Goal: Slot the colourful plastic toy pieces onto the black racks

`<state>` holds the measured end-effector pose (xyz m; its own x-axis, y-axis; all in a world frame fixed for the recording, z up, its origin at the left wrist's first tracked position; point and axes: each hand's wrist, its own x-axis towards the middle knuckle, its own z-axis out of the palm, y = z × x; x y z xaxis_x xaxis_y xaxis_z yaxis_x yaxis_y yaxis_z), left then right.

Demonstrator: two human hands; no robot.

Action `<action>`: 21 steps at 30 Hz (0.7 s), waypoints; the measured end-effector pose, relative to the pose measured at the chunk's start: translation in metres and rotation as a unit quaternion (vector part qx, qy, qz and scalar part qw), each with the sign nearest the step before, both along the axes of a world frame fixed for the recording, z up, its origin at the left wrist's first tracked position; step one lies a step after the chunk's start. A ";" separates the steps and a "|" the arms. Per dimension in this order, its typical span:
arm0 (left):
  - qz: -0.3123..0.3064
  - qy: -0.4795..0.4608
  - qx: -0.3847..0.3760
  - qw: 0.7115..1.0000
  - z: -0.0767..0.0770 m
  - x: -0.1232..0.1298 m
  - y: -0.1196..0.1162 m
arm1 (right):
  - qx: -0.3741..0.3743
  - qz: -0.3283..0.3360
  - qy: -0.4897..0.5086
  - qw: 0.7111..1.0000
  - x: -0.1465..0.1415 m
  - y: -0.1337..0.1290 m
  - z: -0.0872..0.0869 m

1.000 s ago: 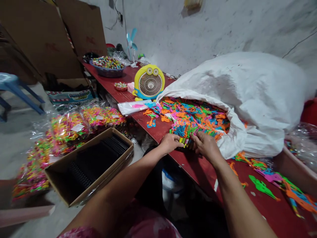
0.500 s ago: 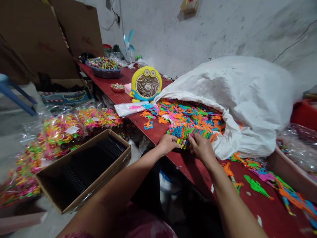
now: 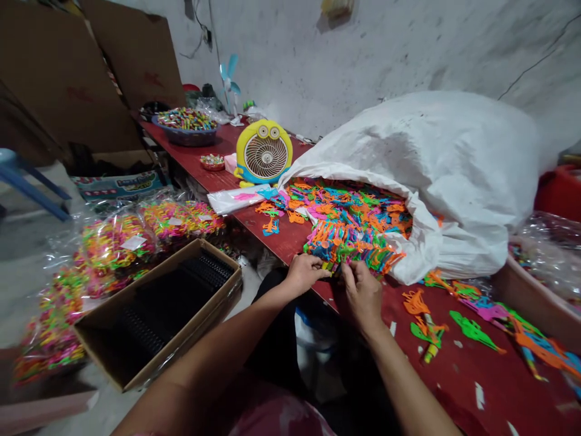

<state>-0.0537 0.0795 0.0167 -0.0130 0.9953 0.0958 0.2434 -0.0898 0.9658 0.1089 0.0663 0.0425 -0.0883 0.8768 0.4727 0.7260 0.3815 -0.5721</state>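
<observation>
A tight row of thin, bright plastic toys (image 3: pixel 349 242) stands side by side at the near edge of the red table, in front of a white sack's mouth. My left hand (image 3: pixel 305 275) closes on the row's left front corner, thumb along the lower edge by small yellow ends (image 3: pixel 327 265). Close by on the right, my right hand (image 3: pixel 363 293) pinches at the row's front edge; whatever lies between its fingertips is too small and dark to make out. More loose plastic toys (image 3: pixel 363 203) fill the mouth of the white sack (image 3: pixel 454 163) behind.
On the table (image 3: pixel 408 357) stand a yellow fan (image 3: pixel 265 151) and a basin (image 3: pixel 190 138) of small coloured pieces. At lower left, a carton (image 3: pixel 218 309) holds black ridged strips beside clear bags (image 3: pixel 113 242) of bright plastic. Loose toys (image 3: pixel 474 330) lie to the right.
My right hand has shifted slightly down and left, its fingertips nearer the left hand. The front row of toys leans and spreads a little differently. The view has shifted slightly.
</observation>
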 end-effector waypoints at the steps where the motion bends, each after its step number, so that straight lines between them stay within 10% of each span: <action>1: -0.002 0.007 0.011 1.000 -0.001 0.000 0.000 | -0.013 0.019 0.039 0.999 0.001 -0.002 -0.005; 6: -0.003 0.066 0.061 0.996 -0.007 0.001 0.001 | -0.033 -0.006 0.158 0.987 0.002 -0.010 -0.026; 21: -0.032 0.110 0.097 0.989 -0.019 -0.006 0.004 | -0.010 -0.132 0.069 0.989 -0.022 -0.022 -0.036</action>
